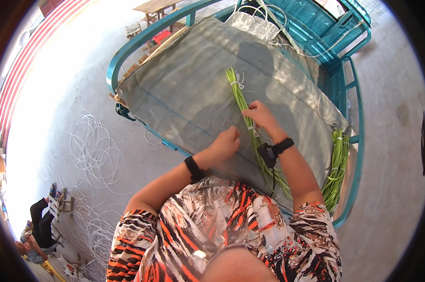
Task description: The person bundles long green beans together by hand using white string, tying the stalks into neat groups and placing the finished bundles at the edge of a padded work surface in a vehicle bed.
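Observation:
A long bundle of thin green stalks [238, 96], which look like garlic scapes, lies on a grey cloth sheet [184, 75]. White ties bind it near its far end [237, 83] and around its middle [252, 128]. My right hand [264, 118] is closed, its thumb and fingers pinching at the bundle just beyond the middle tie. Left of the bundle, slightly apart from it, my left hand [225, 143] is closed with curled fingers. Whatever it may hold is hidden. The bundle's near end spreads out beside my shirt, partly covered by my right arm.
The sheet covers the bed of a teal metal cart [358, 108] with raised rails. More tied green stalks [337, 171] lie at its right edge. White strips [254, 26] hang at the far end. Tangled white strips [92, 155] cover the floor at left, near a seated person [41, 230].

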`<state>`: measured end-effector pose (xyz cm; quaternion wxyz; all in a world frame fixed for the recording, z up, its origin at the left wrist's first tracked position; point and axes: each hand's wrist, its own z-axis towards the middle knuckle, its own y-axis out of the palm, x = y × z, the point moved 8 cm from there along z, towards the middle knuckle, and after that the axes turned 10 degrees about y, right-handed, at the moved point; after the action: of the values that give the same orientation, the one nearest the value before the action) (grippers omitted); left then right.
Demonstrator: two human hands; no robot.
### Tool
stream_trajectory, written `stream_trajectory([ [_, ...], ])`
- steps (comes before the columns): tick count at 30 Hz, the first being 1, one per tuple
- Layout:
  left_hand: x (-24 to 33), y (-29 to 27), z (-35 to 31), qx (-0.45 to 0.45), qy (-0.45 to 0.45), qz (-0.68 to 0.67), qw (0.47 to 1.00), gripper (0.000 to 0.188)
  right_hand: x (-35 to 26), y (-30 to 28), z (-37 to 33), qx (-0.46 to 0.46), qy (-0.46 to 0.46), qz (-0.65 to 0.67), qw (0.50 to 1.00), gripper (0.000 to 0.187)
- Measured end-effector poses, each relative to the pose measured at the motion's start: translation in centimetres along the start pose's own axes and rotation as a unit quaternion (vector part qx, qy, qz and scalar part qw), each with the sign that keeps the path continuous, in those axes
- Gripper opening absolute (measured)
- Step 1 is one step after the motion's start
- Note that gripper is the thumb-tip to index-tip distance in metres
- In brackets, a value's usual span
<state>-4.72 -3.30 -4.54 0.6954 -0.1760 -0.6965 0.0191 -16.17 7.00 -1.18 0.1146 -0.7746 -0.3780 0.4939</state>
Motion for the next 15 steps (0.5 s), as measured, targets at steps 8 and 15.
stream_trajectory([
  [8,3.1,2.4,0.8,-0.066,-0.051,-0.421,0.903,0.045,-2.0,1.8,-0.8,-0.181,-0.004,0.424,0.887,0.031],
  [15,5.1,0.4,-0.6,-0.05,-0.038,-0.405,0.912,0.032,-3.6,2.9,-1.8,-0.237,-0.038,0.643,0.728,0.03],
])
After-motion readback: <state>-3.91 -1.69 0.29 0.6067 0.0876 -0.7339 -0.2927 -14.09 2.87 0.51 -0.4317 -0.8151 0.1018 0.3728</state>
